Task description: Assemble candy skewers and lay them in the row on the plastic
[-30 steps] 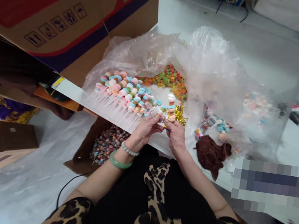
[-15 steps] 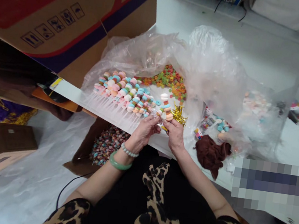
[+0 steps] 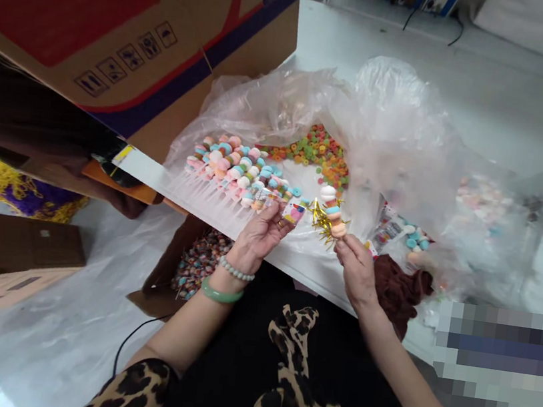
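A soft, likely light candy skewer (image 3: 331, 212) was pinched at its base by the right hand (image 3: 357, 269), a small card (image 3: 293, 213) gripped by the left hand (image 3: 260, 242), over the desk (image 3: 307, 269) front edge.

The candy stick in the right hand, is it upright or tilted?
Tilted: the candy stick held by the right hand leans left, with its top further left than its lower end.

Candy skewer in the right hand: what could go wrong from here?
The right hand seems to pinch the candy skewer lightly, beside the table edge, so it might slip and fall. The small printed card in the left hand could bend or drop. The gold tinsel might snag the loose plastic bag.
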Demonstrator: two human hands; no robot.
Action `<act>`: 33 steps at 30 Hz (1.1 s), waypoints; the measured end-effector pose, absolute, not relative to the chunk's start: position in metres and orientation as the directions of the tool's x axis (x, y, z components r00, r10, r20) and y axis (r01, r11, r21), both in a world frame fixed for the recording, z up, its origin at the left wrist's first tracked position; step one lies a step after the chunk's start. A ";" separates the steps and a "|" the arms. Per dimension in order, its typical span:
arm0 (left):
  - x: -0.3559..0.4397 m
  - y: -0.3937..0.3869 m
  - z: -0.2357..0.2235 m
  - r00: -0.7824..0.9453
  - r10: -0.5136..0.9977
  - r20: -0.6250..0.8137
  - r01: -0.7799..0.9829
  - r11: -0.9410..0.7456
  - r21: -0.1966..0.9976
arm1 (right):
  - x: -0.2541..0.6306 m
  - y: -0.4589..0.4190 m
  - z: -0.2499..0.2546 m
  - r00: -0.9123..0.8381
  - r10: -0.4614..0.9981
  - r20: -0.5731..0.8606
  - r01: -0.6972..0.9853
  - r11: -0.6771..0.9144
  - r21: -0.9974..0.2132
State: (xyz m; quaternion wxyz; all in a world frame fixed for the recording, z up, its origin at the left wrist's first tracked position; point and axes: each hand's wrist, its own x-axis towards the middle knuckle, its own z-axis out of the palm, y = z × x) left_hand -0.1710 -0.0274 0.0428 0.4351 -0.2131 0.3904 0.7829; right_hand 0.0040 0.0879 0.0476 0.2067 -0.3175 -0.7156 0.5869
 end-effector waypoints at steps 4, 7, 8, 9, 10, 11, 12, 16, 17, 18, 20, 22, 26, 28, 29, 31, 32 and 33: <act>-0.179 -0.028 0.045 -0.515 0.505 -0.693 -0.852 -0.388 0.351 | 0.019 0.078 0.057 -0.751 0.657 0.072 0.173 0.301 -0.938; -0.182 -0.028 0.048 -0.513 0.480 -0.712 -0.847 -0.415 0.332 | 0.019 0.069 0.058 -0.726 0.677 0.118 0.160 0.333 -0.929; -0.182 -0.028 0.049 -0.517 0.474 -0.713 -0.844 -0.419 0.334 | 0.018 0.067 0.058 -0.726 0.676 0.128 0.158 0.344 -0.926; -0.182 -0.028 0.050 -0.523 0.468 -0.713 -0.840 -0.424 0.339 | 0.018 0.065 0.058 -0.727 0.672 0.139 0.155 0.358 -0.921; -0.181 -0.028 0.051 -0.530 0.467 -0.708 -0.837 -0.426 0.345 | 0.017 0.065 0.057 -0.729 0.667 0.152 0.151 0.374 -0.915; -0.181 -0.028 0.053 -0.536 0.472 -0.700 -0.834 -0.426 0.351 | 0.017 0.064 0.057 -0.733 0.660 0.162 0.150 0.389 -0.909; -0.180 -0.028 0.054 -0.542 0.477 -0.692 -0.831 -0.425 0.359 | 0.017 0.064 0.057 -0.738 0.653 0.172 0.149 0.405 -0.902; -0.176 -0.028 0.058 -0.570 0.485 -0.663 -0.815 -0.431 0.386 | 0.016 0.065 0.055 -0.758 0.619 0.205 0.155 0.477 -0.865; -0.176 -0.028 0.058 -0.575 0.485 -0.659 -0.812 -0.435 0.389 | 0.016 0.065 0.054 -0.761 0.613 0.214 0.161 0.497 -0.853; -0.175 -0.028 0.058 -0.581 0.485 -0.654 -0.808 -0.442 0.390 | 0.016 0.065 0.053 -0.762 0.608 0.224 0.168 0.518 -0.839; -0.177 -0.030 0.058 -0.591 0.487 -0.642 -0.799 -0.460 0.387 | 0.017 0.065 0.050 -0.765 0.597 0.242 0.181 0.560 -0.809; -0.179 -0.031 0.057 -0.602 0.494 -0.627 -0.791 -0.477 0.384 | 0.019 0.065 0.048 -0.770 0.585 0.254 0.193 0.595 -0.780; -0.183 -0.033 0.051 -0.625 0.510 -0.591 -0.778 -0.471 0.416 | 0.020 0.065 0.044 -0.780 0.566 0.268 0.211 0.640 -0.739; -0.183 -0.034 0.047 -0.661 0.498 -0.561 -0.749 -0.470 0.466 | 0.020 0.065 0.045 -0.783 0.552 0.285 0.208 0.665 -0.717; -0.183 -0.035 0.045 -0.686 0.493 -0.535 -0.728 -0.470 0.500 | 0.020 0.065 0.046 -0.786 0.543 0.295 0.208 0.682 -0.701; -0.182 -0.036 0.041 -0.738 0.492 -0.463 -0.671 -0.461 0.580 | 0.020 0.064 0.048 -0.794 0.520 0.316 0.219 0.729 -0.649; -0.181 -0.036 0.039 -0.758 0.498 -0.421 -0.640 -0.448 0.624 | 0.020 0.063 0.050 -0.798 0.508 0.325 0.227 0.753 -0.618; -0.180 -0.037 0.038 -0.772 0.507 -0.384 -0.612 -0.430 0.663 | 0.020 0.063 0.051 -0.802 0.497 0.332 0.233 0.771 -0.592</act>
